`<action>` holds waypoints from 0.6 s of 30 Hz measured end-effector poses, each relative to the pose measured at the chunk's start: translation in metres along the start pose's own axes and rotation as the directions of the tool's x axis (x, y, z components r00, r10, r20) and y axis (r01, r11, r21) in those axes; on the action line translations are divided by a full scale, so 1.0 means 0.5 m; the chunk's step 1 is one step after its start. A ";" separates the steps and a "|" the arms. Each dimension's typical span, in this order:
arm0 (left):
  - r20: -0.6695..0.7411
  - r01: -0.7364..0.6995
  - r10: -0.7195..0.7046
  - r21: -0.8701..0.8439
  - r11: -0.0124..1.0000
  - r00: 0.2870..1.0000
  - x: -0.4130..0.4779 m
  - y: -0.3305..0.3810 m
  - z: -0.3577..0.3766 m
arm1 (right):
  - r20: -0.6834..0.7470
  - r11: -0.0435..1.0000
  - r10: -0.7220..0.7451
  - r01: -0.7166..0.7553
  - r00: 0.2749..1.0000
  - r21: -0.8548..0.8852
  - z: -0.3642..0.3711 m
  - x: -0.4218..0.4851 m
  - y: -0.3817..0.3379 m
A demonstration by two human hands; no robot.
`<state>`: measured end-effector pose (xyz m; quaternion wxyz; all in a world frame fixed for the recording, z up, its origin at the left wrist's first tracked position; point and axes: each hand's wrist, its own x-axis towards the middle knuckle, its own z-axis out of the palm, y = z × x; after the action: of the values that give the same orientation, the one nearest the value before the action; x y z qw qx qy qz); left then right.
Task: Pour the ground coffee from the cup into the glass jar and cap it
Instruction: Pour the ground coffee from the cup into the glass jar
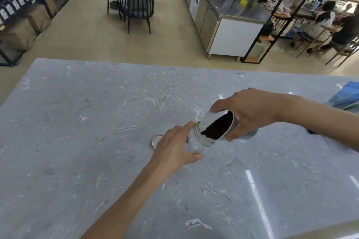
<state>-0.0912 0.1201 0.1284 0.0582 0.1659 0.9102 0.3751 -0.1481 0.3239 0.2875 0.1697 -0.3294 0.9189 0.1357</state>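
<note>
The glass jar (202, 137) stands on the grey marble table (77, 122), and everything else sits in relation to it. The left hand (174, 147) wraps its body from the near-left side, fingers curled around the glass, steadying it. The right hand (250, 110) comes in from the jar's right, gripping the cup (231, 128) between thumb and fingers and tipping it so its lip meets the jar's mouth. The ground coffee (217, 127) lies in a dark tongue sliding from the cup toward the opening. The lid (156, 141) lies flat on the table just left of the jar, partly hidden behind the left hand. The likely trouble is spillage: the cup's mouth looks wider than the jar's neck, so a steeper tilt could send grounds over the rim onto the table. A loosened left grip could let the jar tip or skid away.
</note>
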 end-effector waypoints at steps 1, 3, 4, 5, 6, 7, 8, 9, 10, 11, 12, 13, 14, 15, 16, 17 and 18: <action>-0.001 -0.003 0.003 0.000 1.000 1.000 0.000 -0.003 0.005 | 0.003 1.000 0.002 -0.002 1.000 -0.007 0.002 0.001 0.000; -0.008 -0.016 0.016 -0.001 1.000 1.000 0.000 -0.010 0.018 | -0.008 1.000 -0.002 0.002 1.000 -0.024 0.011 0.003 -0.001; -0.015 -0.023 0.023 -0.005 1.000 1.000 0.000 -0.015 0.024 | -0.018 1.000 -0.006 0.005 1.000 -0.024 0.017 0.003 -0.001; -0.021 -0.030 0.030 -0.012 0.999 0.999 0.000 -0.020 0.030 | -0.025 1.000 -0.005 0.005 1.000 -0.007 0.023 0.003 0.001; -0.026 -0.037 0.036 -0.023 0.999 0.999 0.000 -0.028 0.036 | -0.026 1.000 0.003 -0.002 1.000 0.031 0.030 0.002 0.004; -0.026 -0.041 0.040 -0.039 0.998 0.999 -0.001 -0.039 0.043 | -0.022 0.996 0.016 -0.014 1.000 0.089 0.040 0.000 0.007; -0.022 -0.041 0.040 -0.062 0.997 0.999 -0.005 -0.052 0.050 | -0.014 0.987 0.028 -0.025 1.000 0.159 0.053 -0.002 0.011; -0.017 -0.033 0.032 -0.093 0.995 0.999 -0.012 -0.066 0.057 | -0.008 0.972 0.035 -0.032 0.999 0.234 0.071 -0.004 0.014; -0.013 -0.018 0.017 -0.127 0.992 1.000 -0.021 -0.082 0.063 | -0.006 0.948 0.042 -0.037 0.999 0.315 0.094 -0.005 0.015; -0.011 -0.002 0.000 -0.156 0.988 1.000 -0.032 -0.097 0.068 | -0.008 0.913 0.048 -0.041 0.999 0.407 0.120 -0.007 0.014; -0.015 0.011 -0.013 -0.176 0.984 1.000 -0.045 -0.111 0.073 | -0.012 0.862 0.054 -0.041 0.998 0.506 0.148 -0.008 0.010; -0.021 0.019 -0.023 -0.190 0.982 1.000 -0.057 -0.124 0.077 | -0.020 0.800 0.061 -0.037 0.998 0.598 0.179 -0.008 0.005; -0.024 0.029 -0.035 -0.201 0.979 0.999 -0.069 -0.136 0.082 | -0.032 0.737 0.072 -0.031 0.997 0.675 0.211 -0.008 -0.002; -0.020 0.042 -0.048 -0.219 0.975 0.999 -0.079 -0.145 0.086 | -0.046 0.679 0.087 -0.025 0.995 0.733 0.244 -0.008 -0.009; -0.015 0.058 -0.064 -0.246 0.968 0.998 -0.088 -0.155 0.092 | -0.061 0.629 0.105 -0.019 0.993 0.777 0.278 -0.007 -0.017; -0.009 0.076 -0.082 -0.280 0.957 0.997 -0.095 -0.163 0.098 | -0.072 0.584 0.125 -0.015 0.989 0.812 0.312 -0.007 -0.027; -0.003 0.095 -0.101 -0.313 0.945 0.995 -0.101 -0.172 0.106 | -0.076 0.539 0.148 -0.016 0.986 0.842 0.347 -0.007 -0.037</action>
<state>-0.0540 0.0809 0.0297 0.0938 0.1055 0.8470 0.5125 -0.0951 0.3749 0.1292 0.2359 -0.1731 0.8955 -0.3354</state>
